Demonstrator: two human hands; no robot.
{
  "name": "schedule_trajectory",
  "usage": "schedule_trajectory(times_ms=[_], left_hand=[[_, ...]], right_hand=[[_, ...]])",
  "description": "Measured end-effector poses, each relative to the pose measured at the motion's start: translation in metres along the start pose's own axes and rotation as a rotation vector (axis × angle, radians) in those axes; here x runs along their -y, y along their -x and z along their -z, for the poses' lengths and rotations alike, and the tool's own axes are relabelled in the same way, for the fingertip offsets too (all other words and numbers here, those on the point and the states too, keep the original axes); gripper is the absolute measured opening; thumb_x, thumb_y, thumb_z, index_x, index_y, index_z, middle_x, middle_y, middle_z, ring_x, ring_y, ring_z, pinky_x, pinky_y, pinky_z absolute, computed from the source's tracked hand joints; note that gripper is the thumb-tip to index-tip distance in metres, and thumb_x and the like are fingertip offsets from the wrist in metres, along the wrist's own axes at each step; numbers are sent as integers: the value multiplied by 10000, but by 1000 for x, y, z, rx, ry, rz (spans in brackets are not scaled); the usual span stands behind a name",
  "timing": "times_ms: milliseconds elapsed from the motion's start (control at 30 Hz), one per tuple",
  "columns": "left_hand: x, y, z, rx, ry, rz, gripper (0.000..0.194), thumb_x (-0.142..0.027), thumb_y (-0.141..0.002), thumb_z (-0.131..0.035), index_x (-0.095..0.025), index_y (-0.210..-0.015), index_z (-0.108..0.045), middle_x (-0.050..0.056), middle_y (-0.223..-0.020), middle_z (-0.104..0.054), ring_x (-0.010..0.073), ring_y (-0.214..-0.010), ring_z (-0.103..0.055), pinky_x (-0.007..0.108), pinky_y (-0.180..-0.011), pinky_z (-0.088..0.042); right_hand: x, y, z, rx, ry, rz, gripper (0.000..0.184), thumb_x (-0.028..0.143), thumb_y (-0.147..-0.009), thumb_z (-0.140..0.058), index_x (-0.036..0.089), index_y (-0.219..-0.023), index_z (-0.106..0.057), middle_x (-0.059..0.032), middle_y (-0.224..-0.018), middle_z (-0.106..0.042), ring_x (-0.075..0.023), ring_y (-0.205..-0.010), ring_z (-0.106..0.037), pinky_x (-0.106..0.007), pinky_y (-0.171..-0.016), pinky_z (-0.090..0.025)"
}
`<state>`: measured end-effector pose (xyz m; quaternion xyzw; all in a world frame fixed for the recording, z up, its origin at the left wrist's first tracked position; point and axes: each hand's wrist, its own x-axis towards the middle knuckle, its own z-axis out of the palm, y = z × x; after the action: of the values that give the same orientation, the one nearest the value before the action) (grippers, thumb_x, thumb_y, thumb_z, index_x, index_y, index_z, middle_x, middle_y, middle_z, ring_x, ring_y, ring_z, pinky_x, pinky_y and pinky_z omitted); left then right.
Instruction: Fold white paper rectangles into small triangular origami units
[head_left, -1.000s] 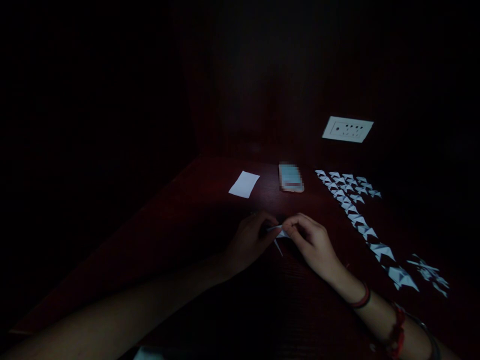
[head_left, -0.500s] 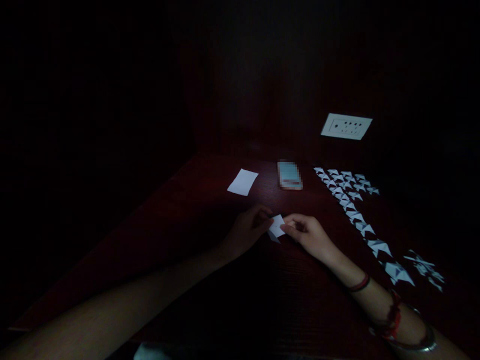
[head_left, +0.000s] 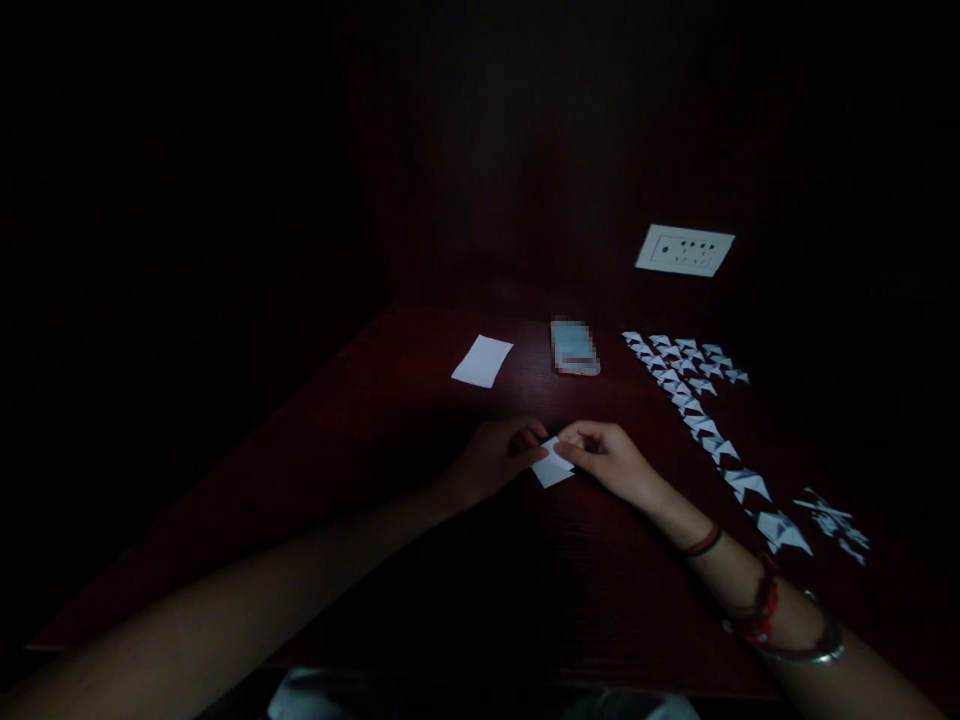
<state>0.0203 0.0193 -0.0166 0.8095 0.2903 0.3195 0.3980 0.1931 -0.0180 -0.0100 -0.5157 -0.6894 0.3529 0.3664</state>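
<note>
A small piece of white paper point(head_left: 553, 472), partly folded, is held between both hands over the middle of the dark red table point(head_left: 420, 400). My left hand point(head_left: 501, 455) pinches its left side between thumb and fingers. On the opposite edge, my right hand point(head_left: 606, 455) grips it with the thumb on top. A lower flap of the paper spreads out below the thumbs. The fingertips behind the sheet are hidden.
A flat white sheet point(head_left: 482, 361) lies farther back, left of a phone point(head_left: 575, 348) with a lit screen. Rows of folded white paper pieces point(head_left: 705, 430) run along the right. Beside them lie thin paper strips point(head_left: 832, 520). A socket panel point(head_left: 685, 250) is on the wall.
The paper's lower flap shows more broadly beneath the thumbs. My right hand has shifted slightly left over the top edge. The whole view has moved a little.
</note>
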Motion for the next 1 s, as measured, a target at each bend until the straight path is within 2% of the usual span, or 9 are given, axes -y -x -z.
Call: schedule_trajectory(times_ms=[167, 367, 533, 633, 800, 1000], left_hand=[[-1, 0, -1, 52, -38, -28, 96, -202, -767, -462, -146, -771, -540, -15, -699, -538, 86, -636, -488, 188, -562, -367], [-3, 1, -1, 83, -40, -42, 90, -192, -769, -453, -145, -731, -521, -23, -659, -513, 79, -603, -460, 183, -546, -351], [-5, 0, -2, 76, -72, -55, 116, -212, -781, -442, -141, -724, -514, -19, -654, -504, 81, -595, -456, 185, -541, -346], [-3, 0, -1, 62, -80, -64, 97, -192, -778, -441, -142, -740, -515, -13, -678, -517, 84, -611, -464, 189, -552, -352], [-1, 2, -1, 50, -105, -77, 77, -181, -774, -447, -153, -776, -518, -11, -718, -536, 94, -651, -488, 198, -582, -369], [-4, 2, -3, 19, -218, -68, 68, -175, -781, -434, -160, -791, -499, -12, -738, -540, 101, -675, -506, 212, -618, -388]], right_hand=[[3, 2, 0, -40, 195, 139, 123, 237, -737, -473, 143, -687, -535, 27, -596, -476, -76, -548, -428, -190, -523, -347], [4, 3, 0, 73, 219, 112, 124, 213, -750, -448, 138, -729, -545, 18, -613, -496, -82, -562, -439, -191, -521, -345], [8, 2, 0, 19, 313, 193, 111, 178, -746, -444, 140, -662, -506, 17, -618, -479, -84, -571, -428, -199, -537, -335], [5, 1, 1, 64, 280, 163, 134, 221, -761, -442, 141, -686, -517, 16, -626, -471, -84, -566, -421, -198, -524, -329], [2, 0, 3, 81, 284, 145, 190, 237, -727, -494, 143, -565, -459, 29, -599, -413, -77, -543, -390, -191, -494, -312], [6, -1, 0, 54, 379, 183, 119, 179, -733, -479, 137, -624, -500, 6, -641, -477, -90, -578, -428, -206, -537, -335]])
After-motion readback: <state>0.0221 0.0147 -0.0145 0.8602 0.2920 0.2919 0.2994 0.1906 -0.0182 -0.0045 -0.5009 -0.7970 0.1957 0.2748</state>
